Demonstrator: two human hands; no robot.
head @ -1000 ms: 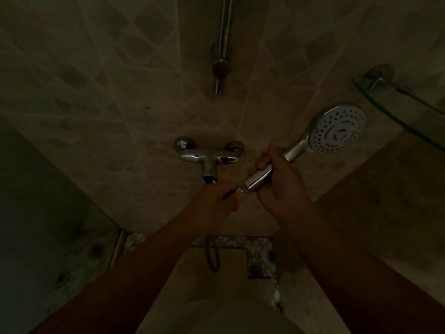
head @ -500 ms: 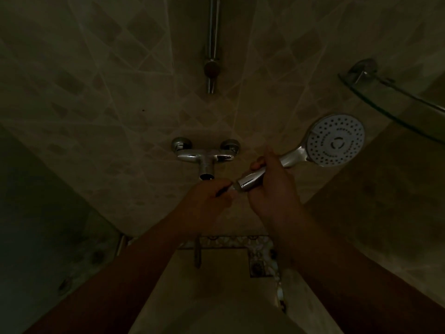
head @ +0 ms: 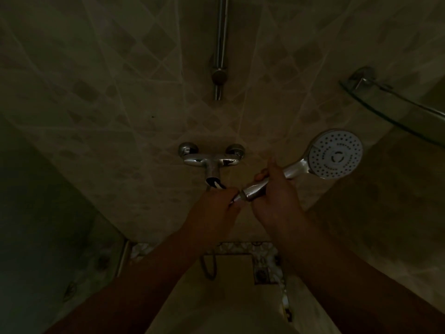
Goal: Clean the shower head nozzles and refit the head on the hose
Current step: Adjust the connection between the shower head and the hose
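Head view, dim and looking down into a tiled shower. One shower head [head: 335, 154], round and pale, nozzle face turned up toward the camera, out to the right of the wall tap [head: 210, 161]. Right hand [head: 274, 194] wrapped tight around the shiny handle, thumb on top, probably to keep it from turning. Left hand [head: 216, 203] pinched shut at the very bottom of the handle, on what looks like the hose end [head: 237, 198], too dark to be sure. Two hands set end to end like this, most likely so one can hold fast and the other can twist the nut. Joint looks to be at the threading stage; whether tight or loose, cannot tell. One hose [head: 209, 266], only a loop of it showing low down between the arms, hanging slack above the floor. Head held up and away from the wall, likely to keep the hose straight at the joint and free of kinks. One tap with two round wall mounts. One rail [head: 221, 44] running up the wall above it, with one knob near its bottom. One glass shelf [head: 395, 109] at the right edge, on a shiny bracket. Nozzle dots on the face in rings, too many and too small to count.
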